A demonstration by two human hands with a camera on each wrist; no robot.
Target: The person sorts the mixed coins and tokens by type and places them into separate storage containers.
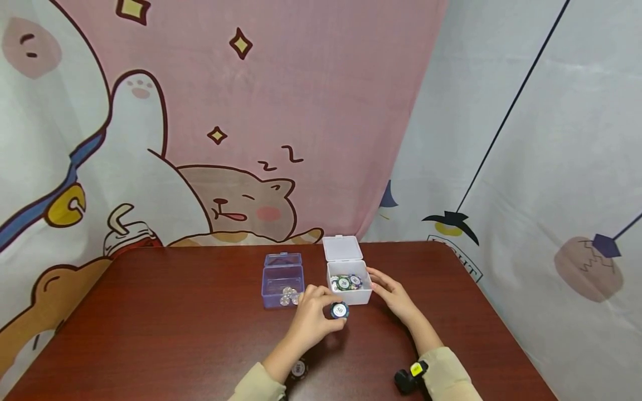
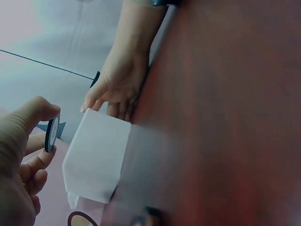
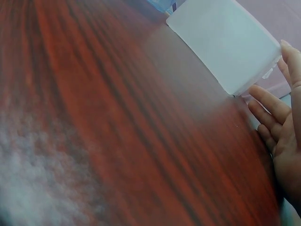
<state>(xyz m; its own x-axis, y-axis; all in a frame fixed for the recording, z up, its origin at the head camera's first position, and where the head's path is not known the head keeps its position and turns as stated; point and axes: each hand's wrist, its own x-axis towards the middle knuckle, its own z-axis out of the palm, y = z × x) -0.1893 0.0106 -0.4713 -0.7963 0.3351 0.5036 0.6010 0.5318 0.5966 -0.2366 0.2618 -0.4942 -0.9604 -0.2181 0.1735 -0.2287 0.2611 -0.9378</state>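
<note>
In the head view my left hand pinches a dark-edged poker chip between thumb and fingers, just in front of a white plastic box. The left wrist view shows that chip edge-on, raised off the table. The box's lid is flipped back, and several poker chips lie inside. My right hand touches the box's right side, its thumb at the upper edge and its other fingers loosely bent in the right wrist view.
A blue translucent box with its lid up holds several clear, round pieces, left of the white box. Another chip lies on the brown table beside my left forearm. Printed cloth hangs behind the table.
</note>
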